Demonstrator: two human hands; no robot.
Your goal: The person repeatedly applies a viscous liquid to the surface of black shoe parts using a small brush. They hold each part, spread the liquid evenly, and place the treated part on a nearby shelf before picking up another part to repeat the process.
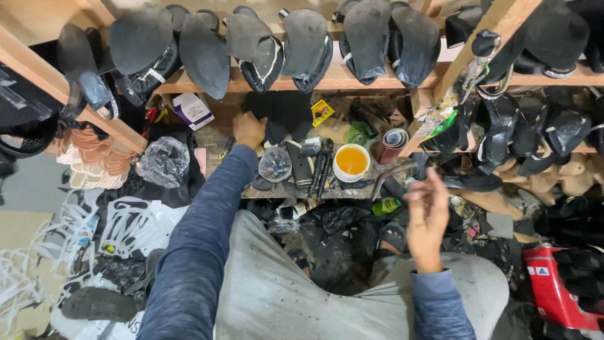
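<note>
My left hand reaches forward to the back of a cluttered low workbench, its fingers curled beside a stack of black shoe soles; whether it grips anything is hidden. My right hand hovers above my right knee with fingers spread, holding nothing, near a curved metal tool. A white cup of orange glue stands on the bench between my hands, with dark tools lying to its left.
Wooden shelves above carry several black shoe uppers on lasts. A clear plastic bag, white straps and tan soles lie left. A red container sits at the right. Black sandals fill the right shelf.
</note>
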